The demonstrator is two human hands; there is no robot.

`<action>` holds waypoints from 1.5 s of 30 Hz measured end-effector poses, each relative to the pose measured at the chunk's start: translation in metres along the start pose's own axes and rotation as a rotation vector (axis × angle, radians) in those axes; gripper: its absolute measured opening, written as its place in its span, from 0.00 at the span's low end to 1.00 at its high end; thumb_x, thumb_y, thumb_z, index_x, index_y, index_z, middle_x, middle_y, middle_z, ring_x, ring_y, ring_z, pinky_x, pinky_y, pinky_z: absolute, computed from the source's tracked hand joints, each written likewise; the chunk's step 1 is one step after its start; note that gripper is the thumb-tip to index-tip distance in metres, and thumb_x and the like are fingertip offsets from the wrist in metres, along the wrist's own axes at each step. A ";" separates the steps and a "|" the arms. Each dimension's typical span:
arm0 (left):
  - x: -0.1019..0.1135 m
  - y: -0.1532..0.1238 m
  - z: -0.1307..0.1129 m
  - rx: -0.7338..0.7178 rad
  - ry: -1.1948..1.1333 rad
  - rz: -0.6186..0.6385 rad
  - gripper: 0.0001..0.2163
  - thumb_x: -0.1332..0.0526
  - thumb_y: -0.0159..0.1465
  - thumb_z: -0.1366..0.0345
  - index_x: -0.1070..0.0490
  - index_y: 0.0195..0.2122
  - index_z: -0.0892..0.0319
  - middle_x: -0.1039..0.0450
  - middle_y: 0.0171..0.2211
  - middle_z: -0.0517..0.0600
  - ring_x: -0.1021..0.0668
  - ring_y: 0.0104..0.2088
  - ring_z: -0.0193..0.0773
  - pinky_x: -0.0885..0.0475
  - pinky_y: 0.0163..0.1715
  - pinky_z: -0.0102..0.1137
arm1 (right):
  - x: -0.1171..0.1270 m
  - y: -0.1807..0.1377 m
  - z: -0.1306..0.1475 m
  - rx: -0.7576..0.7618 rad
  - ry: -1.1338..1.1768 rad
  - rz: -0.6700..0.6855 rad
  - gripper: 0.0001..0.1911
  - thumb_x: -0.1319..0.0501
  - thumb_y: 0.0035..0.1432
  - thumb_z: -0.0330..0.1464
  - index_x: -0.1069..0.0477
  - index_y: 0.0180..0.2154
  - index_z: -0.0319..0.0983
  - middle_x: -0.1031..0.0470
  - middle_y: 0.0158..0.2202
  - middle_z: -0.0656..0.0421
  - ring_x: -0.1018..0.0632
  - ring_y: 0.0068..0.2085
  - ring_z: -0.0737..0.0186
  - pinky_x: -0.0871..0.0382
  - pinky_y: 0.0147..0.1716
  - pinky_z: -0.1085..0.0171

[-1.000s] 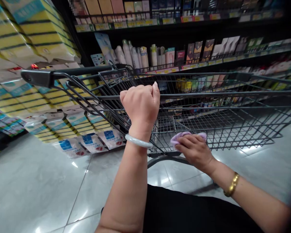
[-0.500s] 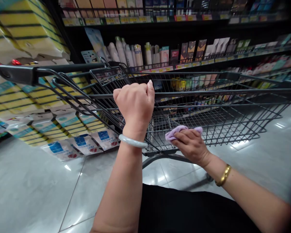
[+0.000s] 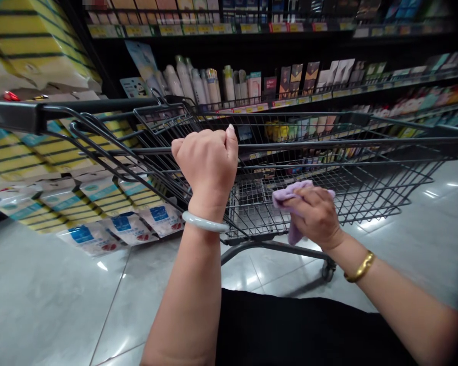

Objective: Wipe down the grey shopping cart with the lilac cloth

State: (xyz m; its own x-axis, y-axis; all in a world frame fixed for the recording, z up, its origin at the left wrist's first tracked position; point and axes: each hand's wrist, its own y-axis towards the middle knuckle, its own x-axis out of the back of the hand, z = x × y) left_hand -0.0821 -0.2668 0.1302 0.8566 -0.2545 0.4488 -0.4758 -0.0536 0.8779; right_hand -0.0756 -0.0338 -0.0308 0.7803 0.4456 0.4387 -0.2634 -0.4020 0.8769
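Fingers [image 3: 309, 196] of your right hand [image 3: 318, 223] are clutching a crumpled lilac cloth [image 3: 291, 192] at the shopping cart's [image 3: 362, 195] near side; whether it presses the wires can't be told. Your left hand [image 3: 208, 160] is clenched round the upper side rail [image 3: 290, 146] (a pale bracelet [image 3: 205, 222] circles that wrist), much as half a second ago. Since then the cloth has shifted along the basket, further from the handle [image 3: 19, 118], and a loose end dangles below your grip, so it probably faces a different stretch of wire. Beyond stand stocked shelves [image 3: 248, 29].
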 end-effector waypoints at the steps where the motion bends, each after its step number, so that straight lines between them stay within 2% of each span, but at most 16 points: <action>1: 0.000 0.000 0.000 0.006 -0.007 0.007 0.23 0.52 0.73 0.54 0.30 0.23 0.54 0.25 0.27 0.51 0.26 0.38 0.44 0.41 0.44 0.40 | 0.001 0.001 -0.001 -0.049 -0.001 -0.011 0.09 0.38 0.59 0.27 0.23 0.40 0.43 0.24 0.43 0.55 0.27 0.46 0.55 0.33 0.49 0.55; 4: 0.000 0.000 -0.001 0.019 -0.005 0.027 0.23 0.53 0.73 0.54 0.29 0.24 0.54 0.25 0.28 0.51 0.26 0.37 0.44 0.41 0.44 0.40 | -0.001 0.003 0.007 -0.103 -0.007 -0.001 0.09 0.38 0.59 0.28 0.23 0.41 0.42 0.24 0.43 0.55 0.27 0.45 0.55 0.33 0.48 0.55; 9: -0.001 0.000 -0.001 -0.017 0.066 -0.011 0.24 0.53 0.73 0.54 0.28 0.24 0.55 0.24 0.27 0.51 0.26 0.34 0.43 0.41 0.43 0.39 | -0.003 0.004 0.009 0.007 0.016 0.042 0.11 0.37 0.59 0.29 0.23 0.44 0.45 0.23 0.44 0.57 0.26 0.46 0.56 0.34 0.49 0.56; 12: -0.002 -0.001 -0.001 -0.031 0.064 -0.017 0.24 0.53 0.74 0.53 0.27 0.25 0.55 0.24 0.28 0.51 0.26 0.35 0.43 0.41 0.43 0.39 | -0.002 0.005 0.002 -0.092 0.013 -0.017 0.10 0.38 0.60 0.29 0.22 0.43 0.43 0.23 0.44 0.55 0.26 0.46 0.55 0.33 0.49 0.55; 15: -0.002 -0.001 -0.002 -0.030 0.078 -0.001 0.25 0.54 0.74 0.53 0.26 0.26 0.55 0.24 0.29 0.52 0.26 0.35 0.43 0.42 0.43 0.39 | -0.004 0.007 0.013 -0.166 0.024 0.021 0.10 0.38 0.59 0.29 0.22 0.42 0.43 0.23 0.43 0.55 0.26 0.45 0.54 0.32 0.48 0.54; 19: -0.002 -0.001 -0.004 -0.031 0.118 -0.009 0.25 0.54 0.74 0.54 0.25 0.26 0.55 0.23 0.29 0.52 0.26 0.33 0.43 0.43 0.41 0.40 | -0.003 0.019 0.033 -0.028 0.086 0.113 0.10 0.37 0.60 0.28 0.23 0.44 0.42 0.22 0.45 0.55 0.26 0.47 0.56 0.31 0.48 0.55; 21: -0.001 -0.001 -0.004 -0.036 0.130 -0.016 0.25 0.54 0.74 0.54 0.25 0.26 0.55 0.22 0.28 0.52 0.26 0.32 0.43 0.44 0.40 0.40 | 0.007 0.030 0.028 -0.010 0.116 0.015 0.10 0.36 0.60 0.27 0.23 0.43 0.42 0.23 0.44 0.55 0.26 0.47 0.56 0.29 0.48 0.55; 24: 0.000 -0.002 -0.005 -0.053 0.133 -0.026 0.25 0.53 0.74 0.54 0.25 0.25 0.54 0.22 0.28 0.51 0.26 0.32 0.43 0.45 0.39 0.40 | 0.029 0.053 0.004 -0.048 0.054 -0.283 0.12 0.34 0.56 0.25 0.24 0.41 0.44 0.26 0.42 0.56 0.25 0.47 0.56 0.29 0.49 0.54; 26: 0.000 -0.002 -0.005 -0.065 0.136 -0.034 0.25 0.53 0.74 0.54 0.25 0.25 0.54 0.22 0.28 0.51 0.26 0.32 0.43 0.46 0.38 0.41 | 0.040 0.070 -0.009 -0.072 -0.021 -0.396 0.13 0.33 0.55 0.25 0.24 0.41 0.46 0.26 0.42 0.56 0.25 0.47 0.55 0.29 0.49 0.53; 30: 0.000 -0.002 -0.005 -0.078 0.155 -0.051 0.25 0.53 0.74 0.54 0.26 0.25 0.54 0.22 0.27 0.51 0.26 0.31 0.43 0.47 0.37 0.41 | 0.038 0.100 -0.001 -0.081 -0.032 -0.320 0.10 0.35 0.59 0.27 0.24 0.41 0.46 0.22 0.44 0.57 0.24 0.48 0.54 0.28 0.51 0.52; 33: -0.001 -0.002 -0.005 -0.080 0.169 -0.056 0.25 0.53 0.74 0.54 0.26 0.25 0.55 0.22 0.27 0.51 0.26 0.32 0.43 0.48 0.37 0.41 | 0.027 0.111 0.019 0.055 0.029 -0.238 0.10 0.35 0.60 0.28 0.24 0.44 0.45 0.20 0.46 0.58 0.23 0.49 0.56 0.28 0.52 0.54; 36: 0.000 -0.002 -0.005 -0.091 0.187 -0.055 0.25 0.53 0.74 0.54 0.26 0.25 0.55 0.23 0.26 0.51 0.26 0.31 0.42 0.47 0.37 0.41 | 0.024 0.109 0.020 0.126 0.070 -0.208 0.13 0.35 0.60 0.27 0.24 0.47 0.45 0.20 0.47 0.60 0.23 0.51 0.58 0.29 0.54 0.56; 39: 0.002 -0.003 -0.006 -0.114 0.196 -0.056 0.25 0.53 0.75 0.54 0.27 0.25 0.55 0.23 0.26 0.50 0.26 0.31 0.42 0.47 0.37 0.41 | 0.029 0.103 0.002 0.032 0.068 -0.297 0.15 0.35 0.59 0.26 0.24 0.46 0.47 0.21 0.47 0.59 0.23 0.51 0.56 0.29 0.56 0.53; 41: 0.004 -0.003 -0.006 -0.127 0.198 -0.047 0.25 0.54 0.75 0.54 0.28 0.25 0.54 0.23 0.26 0.50 0.26 0.31 0.42 0.47 0.36 0.41 | 0.030 0.102 -0.006 -0.110 0.062 -0.400 0.13 0.36 0.59 0.26 0.24 0.44 0.47 0.22 0.46 0.57 0.23 0.52 0.53 0.29 0.56 0.49; 43: 0.004 -0.004 -0.006 -0.132 0.201 -0.040 0.24 0.54 0.75 0.53 0.28 0.25 0.54 0.24 0.27 0.50 0.26 0.31 0.42 0.47 0.36 0.41 | 0.027 0.105 -0.002 -0.279 0.079 -0.510 0.12 0.38 0.61 0.26 0.24 0.44 0.46 0.23 0.46 0.55 0.23 0.52 0.51 0.30 0.55 0.47; 45: 0.004 -0.004 -0.006 -0.129 0.206 -0.045 0.24 0.54 0.75 0.53 0.28 0.25 0.54 0.24 0.26 0.50 0.27 0.31 0.42 0.47 0.36 0.40 | 0.021 0.110 0.012 -0.325 0.076 -0.512 0.12 0.39 0.62 0.27 0.24 0.45 0.46 0.23 0.47 0.55 0.24 0.53 0.51 0.30 0.55 0.47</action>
State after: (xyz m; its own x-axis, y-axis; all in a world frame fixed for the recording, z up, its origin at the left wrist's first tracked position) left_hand -0.0759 -0.2615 0.1294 0.9054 -0.0521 0.4215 -0.4179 0.0669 0.9060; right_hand -0.0813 -0.0779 0.0723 0.8138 0.5788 -0.0522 -0.0345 0.1377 0.9899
